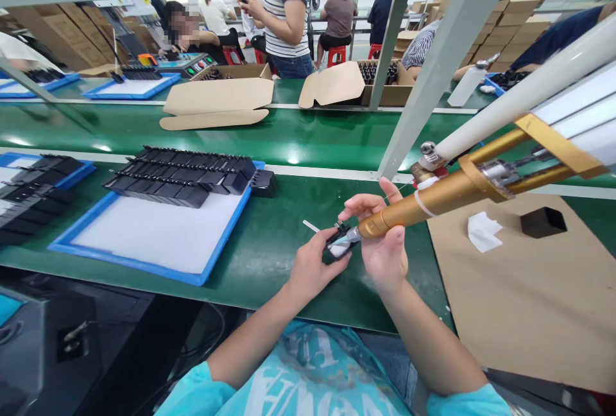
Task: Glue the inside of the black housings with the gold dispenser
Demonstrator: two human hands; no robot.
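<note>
My left hand [310, 268] grips a small black plastic housing [341, 235] between thumb and fingers, low over the green bench. Something white shows inside the housing. My right hand [387, 252] is wrapped around the front of a long gold dispensing gun [414, 207], thumb below the barrel and fingers on the far side. The gun slopes down to the left, and its metal nozzle [353, 235] points into the housing. Whether the tip touches the inside cannot be made out. A thin white strip [311, 226] lies beside my left hand.
A blue-rimmed tray [144, 268] at left holds rows of black boxes [183, 175], with one black box [264, 183] at its edge. Cardboard [529, 300] at right bears white paper [482, 232] and a black case [543, 222]. A metal post [428, 76] rises ahead; people work beyond.
</note>
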